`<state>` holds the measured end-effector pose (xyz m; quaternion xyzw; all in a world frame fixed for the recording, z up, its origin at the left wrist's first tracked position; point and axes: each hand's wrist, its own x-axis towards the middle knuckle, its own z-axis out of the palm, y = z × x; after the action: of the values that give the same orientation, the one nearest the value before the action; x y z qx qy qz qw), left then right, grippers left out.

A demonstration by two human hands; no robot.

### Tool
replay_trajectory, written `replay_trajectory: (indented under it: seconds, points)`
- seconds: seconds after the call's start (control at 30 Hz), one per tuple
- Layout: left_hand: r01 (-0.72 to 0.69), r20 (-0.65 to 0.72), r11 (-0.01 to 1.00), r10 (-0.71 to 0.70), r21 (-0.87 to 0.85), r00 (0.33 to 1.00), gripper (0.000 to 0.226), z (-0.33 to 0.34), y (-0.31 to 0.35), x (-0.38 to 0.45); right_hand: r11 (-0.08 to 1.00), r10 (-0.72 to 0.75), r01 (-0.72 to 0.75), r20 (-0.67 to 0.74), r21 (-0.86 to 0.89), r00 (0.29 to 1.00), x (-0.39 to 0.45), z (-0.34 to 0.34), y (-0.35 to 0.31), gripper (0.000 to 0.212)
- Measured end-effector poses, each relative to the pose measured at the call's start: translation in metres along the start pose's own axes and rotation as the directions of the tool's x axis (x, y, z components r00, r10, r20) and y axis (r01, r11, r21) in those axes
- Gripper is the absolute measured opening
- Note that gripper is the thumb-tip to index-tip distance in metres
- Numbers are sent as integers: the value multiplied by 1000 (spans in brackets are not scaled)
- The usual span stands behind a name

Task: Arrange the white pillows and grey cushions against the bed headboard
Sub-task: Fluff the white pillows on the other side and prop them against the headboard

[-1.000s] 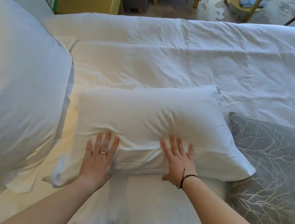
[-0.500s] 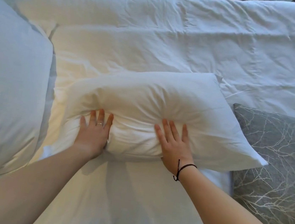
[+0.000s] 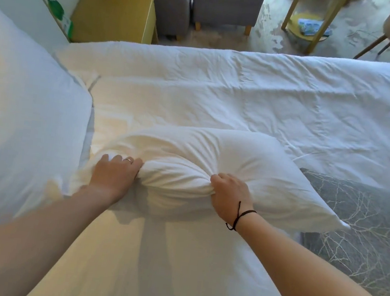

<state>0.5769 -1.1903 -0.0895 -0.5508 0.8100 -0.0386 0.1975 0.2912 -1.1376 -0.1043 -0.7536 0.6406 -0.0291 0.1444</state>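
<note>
White duvet (image 3: 268, 102) spans the bed across the middle of the frame, creased. Large white pillow (image 3: 19, 126) fills the left edge, standing on its side. Second white pillow (image 3: 223, 166) lies flat at centre frame on the sheet, long side running left to right; its near edge is bunched into folds. Grey cushion (image 3: 363, 230) with a pale branch print lies at the right edge, its corner tucked under the centre pillow's right end. Left hand (image 3: 112, 174), ring on one finger, grips the pillow's near-left edge, fingers curled into the fabric. Right hand (image 3: 229, 192), black cord at the wrist, clenches a gather of fabric on the near edge. Hands apart, pillow bulging between them.
</note>
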Motion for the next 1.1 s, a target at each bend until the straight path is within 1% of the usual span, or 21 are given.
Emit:
replay_trajectory:
  seconds: [0.1, 0.17, 0.23, 0.3, 0.37, 0.43, 0.47, 0.53, 0.57, 0.6, 0.67, 0.7, 0.77, 0.8, 0.87, 0.9, 0.93, 1.0, 1.03, 1.07, 1.1]
  points:
    - [90, -179, 995, -97, -48, 979, 20, -44, -40, 14, 980, 94, -81, -61, 183, 994, 18, -53, -30, 18]
    - [225, -259, 963, -257, -147, 931, 24, -78, -69, 22, 937, 183, -157, -58, 312, 981, 34, -85, -54, 19]
    - [342, -186, 891, -406, -299, 895, 45, -113, -90, 21, 892, 267, -251, 9, 376, 964, 45, -107, -80, 24]
    - [357, -121, 819, -452, -449, 884, 58, -139, -97, 9, 824, 351, -359, 104, 438, 931, 49, -117, -109, 33]
    - [328, -16, 758, -408, -564, 913, 63, -151, -92, -15, 723, 402, -441, 196, 532, 894, 48, -114, -139, 29]
    - [326, 151, 661, -309, -676, 939, 68, -145, -76, -47, 591, 420, -502, 289, 631, 860, 41, -104, -165, 17]
    - [332, 220, 597, -255, -731, 942, 68, -137, -66, -65, 534, 421, -521, 324, 666, 847, 37, -97, -177, 13]
    - [338, 280, 464, -192, -819, 941, 54, -115, -47, -103, 465, 411, -547, 377, 696, 830, 27, -76, -197, 11]
    - [353, 298, 403, -196, -844, 934, 46, -101, -39, -120, 447, 405, -567, 409, 692, 818, 19, -63, -206, 9]
    - [388, 333, 353, -207, -851, 920, 44, -87, -33, -137, 415, 389, -593, 454, 690, 802, 9, -49, -214, 9]
    - [481, 422, 319, -238, -817, 875, 61, -57, -24, -168, 310, 296, -640, 568, 704, 768, -12, -23, -228, 27]
    - [513, 442, 329, -268, -793, 856, 69, -43, -21, -183, 293, 238, -644, 599, 706, 765, -22, -13, -233, 35]
    - [541, 419, 345, -370, -767, 829, 72, -23, -18, -208, 375, 149, -585, 576, 719, 804, -32, -2, -241, 44]
    - [549, 399, 320, -427, -773, 811, 63, -16, -19, -219, 447, 114, -523, 534, 726, 838, -33, -1, -243, 45]
    - [543, 364, 239, -524, -805, 770, 30, -8, -22, -236, 633, 54, -352, 414, 689, 908, -29, -4, -244, 47]
    - [541, 352, 214, -560, -813, 750, 24, -6, -24, -242, 723, 14, -246, 341, 646, 940, -26, -6, -244, 47]
    - [542, 345, 194, -588, -818, 731, 24, -5, -26, -246, 794, -45, -130, 270, 594, 962, -24, -10, -243, 44]
    - [548, 360, 125, -630, -827, 688, 26, -4, -28, -253, 877, -200, 106, 156, 469, 967, -21, -16, -238, 31]
    - [548, 374, 80, -649, -833, 663, 26, -3, -29, -255, 900, -290, 230, 114, 371, 950, -19, -19, -235, 27]
    - [547, 386, 41, -664, -836, 641, 27, -3, -31, -258, 903, -381, 350, 90, 250, 920, -16, -21, -233, 30]
    - [555, 403, 15, -671, -832, 622, 27, -2, -32, -260, 879, -471, 458, 85, 134, 878, -13, -23, -232, 38]
